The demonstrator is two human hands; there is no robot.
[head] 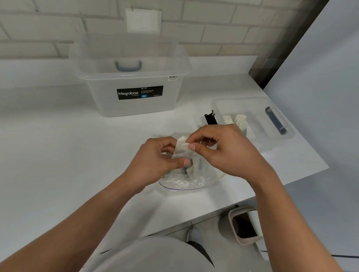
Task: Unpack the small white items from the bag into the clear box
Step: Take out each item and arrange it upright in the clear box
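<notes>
A clear plastic bag [190,182] lies on the white table in front of me, with white items inside it. Above the bag, my left hand [159,157] and my right hand [221,150] both pinch one small white item [181,149]. The left thumb and fingers hold its lower left side, while the right thumb and forefinger hold its upper right corner. The clear box [134,76], labelled Megabox, stands open at the back of the table, apart from both hands.
A clear lid [255,120] with a dark blue handle lies upside down at the right, holding a few white items [240,122]. A black clip [210,117] lies beside it. A beige bin [245,226] stands on the floor past the table's right edge.
</notes>
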